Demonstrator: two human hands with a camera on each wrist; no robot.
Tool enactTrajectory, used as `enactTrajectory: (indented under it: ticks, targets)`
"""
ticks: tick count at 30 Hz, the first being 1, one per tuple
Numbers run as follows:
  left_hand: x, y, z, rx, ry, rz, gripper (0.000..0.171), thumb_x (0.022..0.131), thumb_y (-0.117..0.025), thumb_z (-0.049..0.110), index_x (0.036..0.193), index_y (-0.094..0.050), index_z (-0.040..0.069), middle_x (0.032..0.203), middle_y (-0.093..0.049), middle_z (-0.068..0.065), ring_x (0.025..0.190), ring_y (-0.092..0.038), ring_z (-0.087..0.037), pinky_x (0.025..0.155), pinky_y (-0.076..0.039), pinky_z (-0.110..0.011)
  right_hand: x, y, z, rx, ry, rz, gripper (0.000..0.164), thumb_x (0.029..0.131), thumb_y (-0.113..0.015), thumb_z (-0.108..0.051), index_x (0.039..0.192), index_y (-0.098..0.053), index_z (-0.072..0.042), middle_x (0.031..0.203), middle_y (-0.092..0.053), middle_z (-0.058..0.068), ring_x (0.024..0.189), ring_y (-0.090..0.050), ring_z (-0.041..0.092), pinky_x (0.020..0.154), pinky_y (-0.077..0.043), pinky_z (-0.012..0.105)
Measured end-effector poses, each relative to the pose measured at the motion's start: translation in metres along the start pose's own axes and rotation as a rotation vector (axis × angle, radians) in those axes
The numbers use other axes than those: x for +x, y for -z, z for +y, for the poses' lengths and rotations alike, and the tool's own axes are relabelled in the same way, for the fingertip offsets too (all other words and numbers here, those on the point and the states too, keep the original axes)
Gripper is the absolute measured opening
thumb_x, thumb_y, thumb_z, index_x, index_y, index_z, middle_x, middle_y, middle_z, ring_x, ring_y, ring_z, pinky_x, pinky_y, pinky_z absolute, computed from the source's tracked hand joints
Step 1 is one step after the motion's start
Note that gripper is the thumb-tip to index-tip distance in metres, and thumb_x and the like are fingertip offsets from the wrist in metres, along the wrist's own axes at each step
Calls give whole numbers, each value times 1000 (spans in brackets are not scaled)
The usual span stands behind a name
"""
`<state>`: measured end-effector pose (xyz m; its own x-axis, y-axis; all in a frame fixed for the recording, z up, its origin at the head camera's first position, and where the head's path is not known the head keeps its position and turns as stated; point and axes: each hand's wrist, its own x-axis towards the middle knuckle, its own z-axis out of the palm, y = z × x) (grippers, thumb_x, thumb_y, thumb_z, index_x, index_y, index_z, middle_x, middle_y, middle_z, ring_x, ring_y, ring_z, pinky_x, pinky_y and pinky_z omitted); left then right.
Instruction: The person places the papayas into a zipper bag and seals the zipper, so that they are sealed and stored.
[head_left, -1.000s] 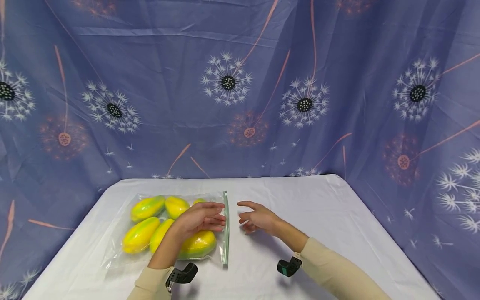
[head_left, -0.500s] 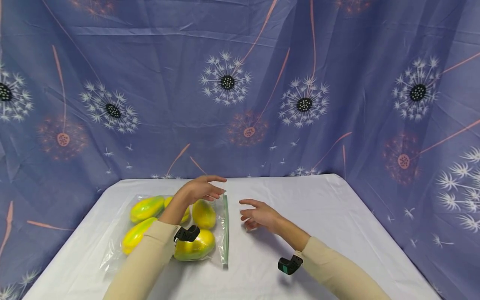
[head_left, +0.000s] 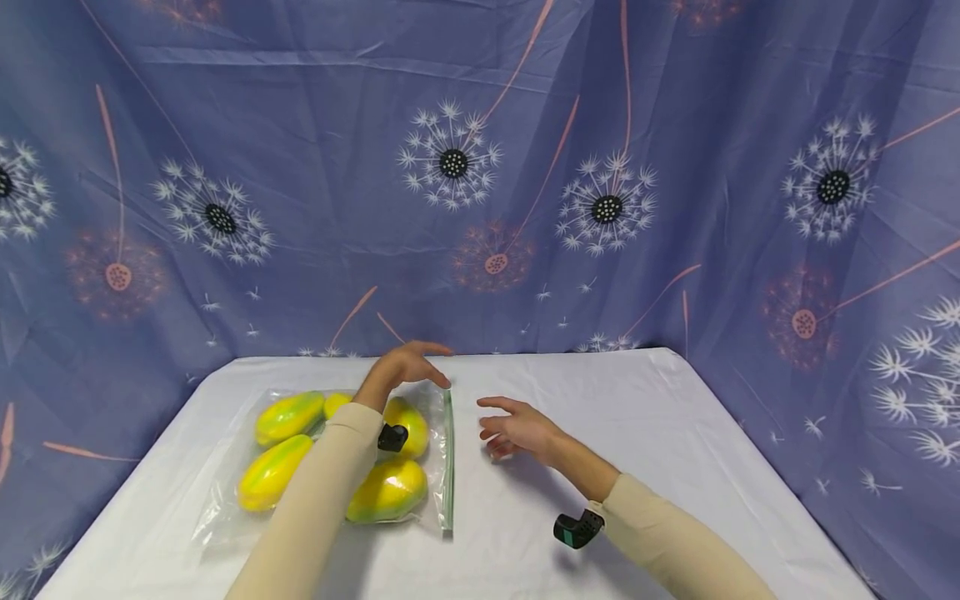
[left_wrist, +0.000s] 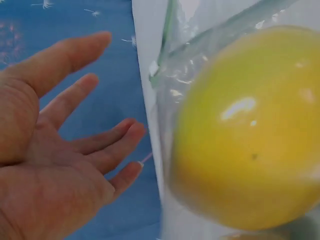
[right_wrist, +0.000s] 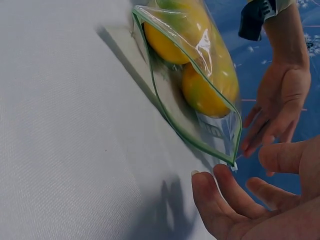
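A clear zip bag [head_left: 217, 510] lies on the left half of the table, with several yellow-green fruits [head_left: 275, 472], mango- or papaya-like, inside. Its green zip edge [head_left: 448, 475] runs along the right side. In the right wrist view the two green lips of the mouth [right_wrist: 167, 117] stand apart. My left hand [head_left: 405, 364] hovers by the bag's far right corner, fingers spread, near the small white zip slider [left_wrist: 154, 69]; the left wrist view shows it apart from the bag. My right hand [head_left: 517, 427] holds nothing, its fingers loosely bent, just right of the zip edge.
A white cloth covers the table [head_left: 600, 408]. Behind and beside it hangs a blue curtain [head_left: 337, 167] with dandelion prints. My left sleeve [head_left: 315, 500] crosses over the bag and hides some fruit. Each wrist wears a black camera [head_left: 577, 529].
My left hand has moved from above the bag's middle to its far right corner, the forearm now lying across the bag. My right hand has hardly moved.
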<state>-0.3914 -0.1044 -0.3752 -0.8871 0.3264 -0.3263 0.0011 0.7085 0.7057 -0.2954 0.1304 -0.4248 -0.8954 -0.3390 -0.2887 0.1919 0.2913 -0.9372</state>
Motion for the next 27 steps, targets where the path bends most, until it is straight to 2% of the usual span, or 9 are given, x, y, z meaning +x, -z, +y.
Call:
enactTrajectory:
  ticks: [3, 10, 17, 27]
  targets:
    - [4, -1, -4, 31, 24, -9, 69, 87, -80, 27, 150, -52, 27, 169, -19, -14, 153, -19, -41, 121, -24, -64, -1, 1, -1, 3, 3, 6, 56, 100, -61, -20, 153, -45, -9, 119, -67, 28, 100, -70, 38, 84, -61, 46]
    - [9, -6, -14, 11, 83, -28, 69, 86, -81, 27, 149, -53, 26, 169, -17, -15, 152, -23, -42, 121, -26, -62, 1, 3, 2, 0, -9, 24, 55, 100, -61, -19, 152, -46, -9, 117, -67, 28, 100, -70, 38, 83, -61, 44]
    - [11, -8, -23, 27, 94, -14, 66, 87, -80, 27, 148, -55, 25, 168, -19, -14, 152, -24, -41, 121, -26, -61, 1, 1, 4, -4, -7, 26, 55, 100, -62, -20, 151, -47, -8, 113, -69, 27, 95, -71, 35, 81, -61, 45]
    - [12, -9, -25, 39, 68, 28, 59, 87, -80, 23, 143, -61, 22, 164, -30, -15, 149, -31, -40, 121, -30, -57, 6, -4, 2, 4, 9, 38, 49, 102, -61, -23, 147, -53, -7, 111, -69, 26, 91, -72, 31, 78, -62, 42]
